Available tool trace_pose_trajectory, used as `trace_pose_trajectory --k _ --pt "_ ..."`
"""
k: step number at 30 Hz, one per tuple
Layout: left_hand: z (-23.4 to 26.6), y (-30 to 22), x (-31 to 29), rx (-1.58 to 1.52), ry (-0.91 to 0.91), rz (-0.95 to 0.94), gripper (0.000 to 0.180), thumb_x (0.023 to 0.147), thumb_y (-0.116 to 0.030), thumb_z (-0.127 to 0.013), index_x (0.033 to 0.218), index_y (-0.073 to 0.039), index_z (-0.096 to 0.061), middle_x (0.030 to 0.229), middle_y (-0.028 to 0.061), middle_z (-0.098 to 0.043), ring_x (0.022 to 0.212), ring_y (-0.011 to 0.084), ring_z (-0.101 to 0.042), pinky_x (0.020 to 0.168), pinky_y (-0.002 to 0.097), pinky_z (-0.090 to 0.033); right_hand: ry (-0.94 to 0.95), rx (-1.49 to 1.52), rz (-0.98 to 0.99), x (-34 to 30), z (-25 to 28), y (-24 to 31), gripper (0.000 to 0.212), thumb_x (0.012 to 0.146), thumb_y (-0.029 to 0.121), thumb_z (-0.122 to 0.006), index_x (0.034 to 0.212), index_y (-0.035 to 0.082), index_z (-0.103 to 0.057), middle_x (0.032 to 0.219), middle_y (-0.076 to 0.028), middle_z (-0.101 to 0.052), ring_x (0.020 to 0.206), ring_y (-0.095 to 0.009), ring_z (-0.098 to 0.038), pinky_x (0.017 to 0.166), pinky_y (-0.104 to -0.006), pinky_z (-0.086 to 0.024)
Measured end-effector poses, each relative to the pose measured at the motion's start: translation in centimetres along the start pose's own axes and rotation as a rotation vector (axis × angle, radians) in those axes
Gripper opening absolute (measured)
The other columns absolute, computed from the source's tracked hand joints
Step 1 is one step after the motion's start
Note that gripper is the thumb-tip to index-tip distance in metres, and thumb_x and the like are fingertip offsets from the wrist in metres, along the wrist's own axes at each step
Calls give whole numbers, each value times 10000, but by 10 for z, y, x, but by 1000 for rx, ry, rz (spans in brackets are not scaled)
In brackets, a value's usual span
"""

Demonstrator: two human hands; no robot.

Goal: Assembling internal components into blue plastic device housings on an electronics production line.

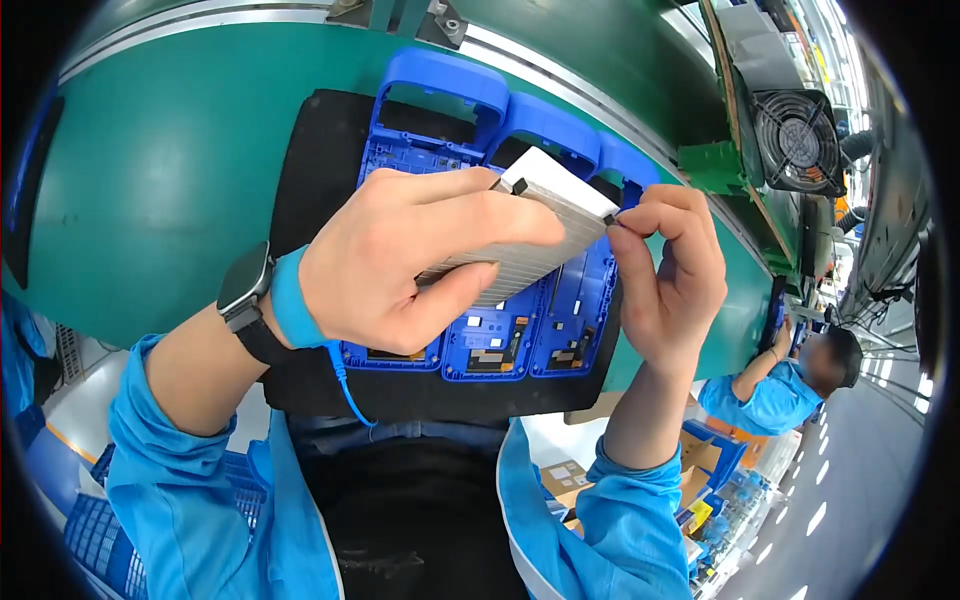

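Note:
My left hand is closed round a flat grey striped pad with a white sheet at its far side, tilted up over the work. Small black pieces sit along the pad's upper edge. At the pad's right corner, my right hand pinches a small black piece between thumb and forefinger; whether it is loose from the pad I cannot tell. Beneath both hands lie three blue plastic housings side by side, with circuit parts inside. My left hand and the pad hide their middles.
The housings rest on a black mat on a green bench. A blue wrist strap on my left wrist trails a cord over the mat. A fan stands at the far right. Beyond the bench, a person in blue works.

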State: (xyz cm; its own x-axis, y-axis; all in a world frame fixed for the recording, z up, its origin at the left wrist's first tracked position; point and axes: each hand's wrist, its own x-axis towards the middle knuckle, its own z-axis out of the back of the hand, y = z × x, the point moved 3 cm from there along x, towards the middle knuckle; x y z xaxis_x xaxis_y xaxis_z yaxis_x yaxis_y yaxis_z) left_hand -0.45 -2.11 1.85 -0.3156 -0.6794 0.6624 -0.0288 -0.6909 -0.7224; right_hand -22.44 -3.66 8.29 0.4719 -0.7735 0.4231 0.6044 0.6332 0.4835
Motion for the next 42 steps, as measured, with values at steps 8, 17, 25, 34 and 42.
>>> trace_pose_trajectory --k 8,17,25,34,42 --pt "0 0 -1 9 43 -10 476 702 65 -603 1159 -59 -657 837 146 -634 655 324 -624 570 367 -511 59 33 -49 -2 -1 -4 188 792 -83 -737 930 5 -646 942 -108 -628 802 -225 -612 689 -305 -490" --pt "5 4 -5 185 -99 117 455 832 29 -596 1283 -30 -607 1116 194 -688 1011 287 -711 889 342 -546 108 33 -57 -21 1 20 203 755 -126 -686 890 10 -619 929 -126 -611 794 -263 -602 697 -318 -487" --pt "1 11 -7 162 -116 174 457 857 53 -579 1307 -31 -581 1124 165 -693 1032 284 -712 873 334 -556 590 63 -77 -55 -43 25 198 742 -41 -729 888 25 -614 953 -115 -558 894 -309 -526 789 -367 -453" --pt "-2 11 -7 210 -343 21 418 752 26 -562 1143 -87 -655 904 142 -686 708 330 -662 616 398 -534 648 -2 -72 -54 -42 28 185 738 -26 -739 883 16 -630 952 -107 -528 903 -301 -501 789 -369 -449" --pt "-5 12 -7 210 -352 -3 411 746 6 -574 1137 -86 -659 933 143 -701 784 344 -684 681 412 -562 656 -17 -76 -55 -43 28 192 735 -24 -746 889 9 -636 956 -109 -526 908 -297 -497 787 -367 -449"
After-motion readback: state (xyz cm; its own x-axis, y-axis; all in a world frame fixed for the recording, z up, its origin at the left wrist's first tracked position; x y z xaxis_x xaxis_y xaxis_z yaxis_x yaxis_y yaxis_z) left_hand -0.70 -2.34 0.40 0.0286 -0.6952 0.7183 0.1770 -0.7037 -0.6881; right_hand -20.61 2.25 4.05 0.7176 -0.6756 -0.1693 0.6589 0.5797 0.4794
